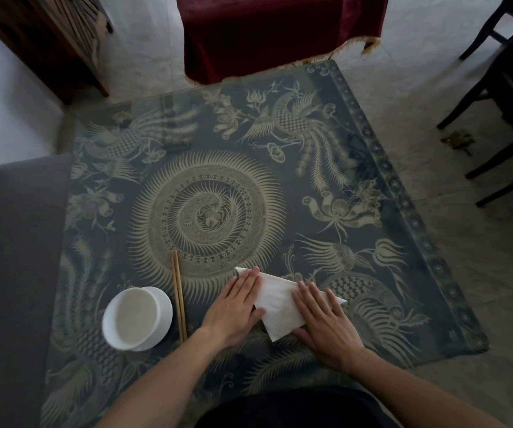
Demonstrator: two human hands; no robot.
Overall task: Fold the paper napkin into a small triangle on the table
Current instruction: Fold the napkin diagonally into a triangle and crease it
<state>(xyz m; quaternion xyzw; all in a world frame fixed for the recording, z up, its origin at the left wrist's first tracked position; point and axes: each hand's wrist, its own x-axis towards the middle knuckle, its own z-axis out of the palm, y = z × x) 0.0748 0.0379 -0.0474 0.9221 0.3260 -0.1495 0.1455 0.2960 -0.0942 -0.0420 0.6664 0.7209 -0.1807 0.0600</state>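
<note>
A white paper napkin (pixel 278 307) lies folded into a triangle on the patterned table (pixel 279 186), near its front edge. Its long edge runs from upper left to right, and one corner points toward me. My left hand (pixel 236 307) lies flat on the napkin's left part, fingers together and stretched out. My right hand (pixel 323 322) presses flat on the right part, fingers slightly spread. Neither hand grips the paper; both palms rest on top. The hands hide the napkin's left and right portions.
A white bowl (pixel 136 318) stands left of the hands, with a pair of wooden chopsticks (pixel 178 298) lying between bowl and left hand. A grey sofa (pixel 11 257) borders the table's left side. A dark red cloth (pixel 279 32) hangs at the far edge; dark chair legs (pixel 495 118) stand right.
</note>
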